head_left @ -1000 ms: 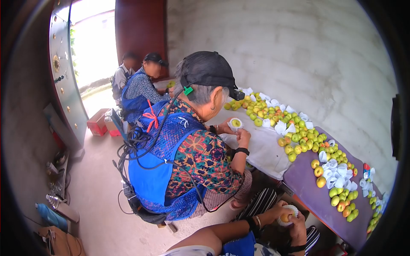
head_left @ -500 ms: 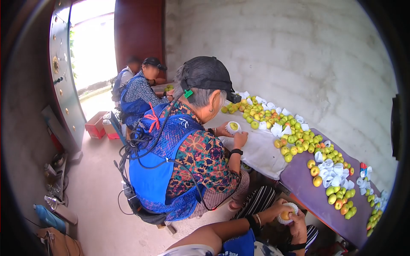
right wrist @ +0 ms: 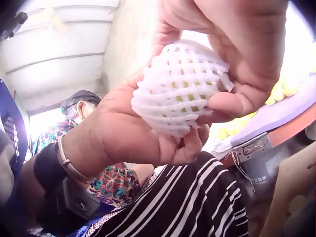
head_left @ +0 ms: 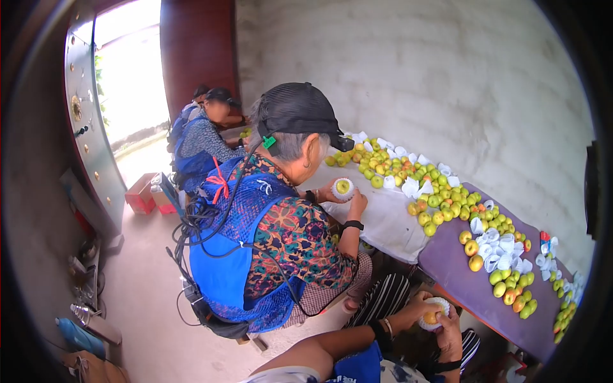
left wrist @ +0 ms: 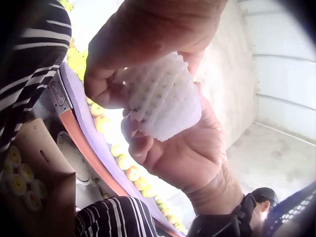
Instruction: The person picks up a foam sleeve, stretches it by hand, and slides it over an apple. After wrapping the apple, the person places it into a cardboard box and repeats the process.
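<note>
In front of my lap I hold an apple (head_left: 431, 317) wrapped in a white foam net (right wrist: 178, 91). My left hand (head_left: 414, 309) grips it from one side, fingers curled along the net. From the other side my right hand (head_left: 451, 337) pinches the net's edge between thumb and fingers, as the right wrist view shows. Green skin shows through the mesh there, while the left wrist view has mostly the white netting (left wrist: 165, 101). Parts of my fingers are hidden behind the fruit.
Beside me a table with a purple mat (head_left: 460, 281) bears many loose apples (head_left: 447, 201) and a heap of white foam nets (head_left: 501, 249). A person in a blue vest (head_left: 220, 268) sits close on my left, holding a netted apple. A cardboard box (left wrist: 44, 168) with netted apples stands below.
The head view has shifted slightly. Both my hands keep hold of the netted apple, which has tipped a little. The neighbour's netted apple has turned its open end more toward view.
</note>
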Action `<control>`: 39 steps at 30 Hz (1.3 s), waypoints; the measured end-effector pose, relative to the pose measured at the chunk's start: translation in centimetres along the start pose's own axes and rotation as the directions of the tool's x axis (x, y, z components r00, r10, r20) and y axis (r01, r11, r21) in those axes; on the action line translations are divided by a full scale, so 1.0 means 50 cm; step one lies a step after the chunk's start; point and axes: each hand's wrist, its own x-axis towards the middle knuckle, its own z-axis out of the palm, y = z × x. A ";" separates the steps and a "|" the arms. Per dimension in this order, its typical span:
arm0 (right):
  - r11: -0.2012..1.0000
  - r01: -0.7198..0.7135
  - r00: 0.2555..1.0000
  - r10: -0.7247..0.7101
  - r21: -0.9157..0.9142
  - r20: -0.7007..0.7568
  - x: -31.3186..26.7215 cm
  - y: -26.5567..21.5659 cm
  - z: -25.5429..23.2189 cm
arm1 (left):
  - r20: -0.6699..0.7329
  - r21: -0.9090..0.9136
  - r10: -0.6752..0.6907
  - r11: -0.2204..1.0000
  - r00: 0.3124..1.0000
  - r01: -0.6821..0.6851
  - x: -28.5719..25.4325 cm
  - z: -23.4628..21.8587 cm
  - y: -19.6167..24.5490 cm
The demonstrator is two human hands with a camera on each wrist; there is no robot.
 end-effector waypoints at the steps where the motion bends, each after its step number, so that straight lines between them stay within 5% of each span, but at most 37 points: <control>1: 1.000 -0.003 1.000 0.004 0.028 -0.025 -0.002 -0.003 0.005 | -0.069 0.020 0.011 1.000 0.998 -0.010 0.000 0.004 -0.004; 4: 1.000 -0.023 1.000 0.023 -0.008 0.011 0.001 -0.018 0.008 | -0.075 -0.033 0.042 0.998 0.996 -0.045 0.020 -0.008 -0.035; 6: 1.000 0.010 0.998 -0.009 0.027 -0.055 0.018 0.001 -0.008 | -0.084 0.072 0.187 0.981 0.979 -0.181 0.040 -0.024 -0.073; 7: 0.993 0.050 0.998 -0.046 0.107 -0.041 0.021 0.008 -0.017 | -0.031 -0.027 0.217 0.976 0.976 -0.218 0.014 -0.018 -0.036; 8: 0.990 0.080 0.997 -0.076 0.120 -0.034 0.022 0.003 -0.013 | 0.024 -0.297 0.135 0.947 0.991 -0.121 0.009 -0.016 -0.026; 13: 0.996 0.058 0.987 -0.048 0.066 -0.154 0.028 0.013 -0.018 | 0.141 -0.292 0.091 0.955 0.986 -0.046 0.024 -0.046 -0.005; 15: 0.998 0.030 0.989 -0.021 0.059 -0.149 0.031 0.011 -0.022 | 0.093 -0.247 0.013 0.969 0.996 0.010 0.025 -0.042 0.002; 17: 0.998 -0.003 0.995 0.010 0.069 -0.101 0.030 0.006 -0.019 | 0.148 -0.303 0.128 0.950 0.981 -0.078 0.032 -0.053 -0.011; 19: 0.997 0.000 0.996 0.006 0.075 -0.084 0.033 0.007 -0.026 | 0.093 -0.281 0.063 0.959 0.994 -0.034 0.033 -0.042 -0.001; 23: 0.971 0.172 0.978 -0.189 -0.163 -0.092 0.046 0.017 -0.032 | 0.058 -0.290 0.071 0.956 0.996 -0.052 0.038 -0.030 -0.007; 26: 0.870 0.264 0.954 -0.300 -0.416 -0.022 0.061 0.035 -0.042 | 0.083 -0.040 0.135 0.991 0.987 -0.132 0.050 -0.026 -0.031; 27: 0.873 0.254 0.955 -0.295 -0.416 -0.037 0.061 0.041 -0.046 | 0.090 -0.040 0.120 0.992 0.989 -0.117 0.052 -0.024 -0.036; 29: 0.994 0.082 0.988 -0.090 -0.066 -0.122 0.061 0.050 -0.058 | 0.119 -0.016 0.092 0.996 0.989 -0.090 0.057 -0.017 -0.041; 32: 0.997 -0.004 0.984 0.018 0.076 -0.177 0.063 0.062 -0.074 | 0.128 -0.002 0.050 0.999 0.991 -0.051 0.065 -0.018 -0.054; 34: 0.998 0.028 0.976 -0.014 0.063 -0.219 0.063 0.068 -0.082 | 0.122 0.009 0.024 1.000 0.992 -0.026 0.072 -0.021 -0.064; 36: 0.997 0.058 0.967 -0.045 0.047 -0.252 0.064 0.076 -0.092 | 0.066 -0.234 -0.052 0.970 0.996 0.066 0.083 -0.025 -0.078; 39: 0.998 0.046 0.930 -0.031 0.030 -0.366 0.061 0.092 -0.110 | 0.014 -0.303 -0.065 0.951 0.998 0.066 0.092 -0.025 -0.091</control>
